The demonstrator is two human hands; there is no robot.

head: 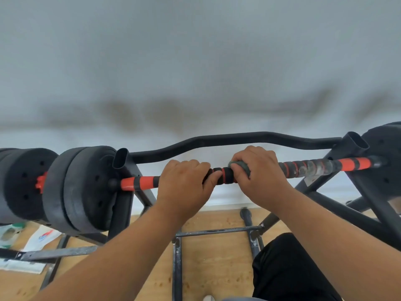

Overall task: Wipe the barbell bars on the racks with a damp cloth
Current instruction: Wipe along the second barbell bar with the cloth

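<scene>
An orange-and-black barbell bar (141, 182) lies across a black rack (238, 137), sloping up to the right. Black weight plates (80, 190) sit on its left end and another plate (386, 153) on its right. My left hand (184, 183) grips the bar near its middle. Just to the right, my right hand (258, 172) grips a grey cloth (240, 167) wrapped round the bar. Past that hand the bar's right stretch (314, 168) looks smeared and whitish.
The rack's black legs and crossbars (217, 231) stand on a wooden floor (217, 268). Papers and a bag (41, 235) lie on the floor at lower left. A pale wall (195, 61) is right behind the rack. My dark trouser leg (288, 268) shows at lower right.
</scene>
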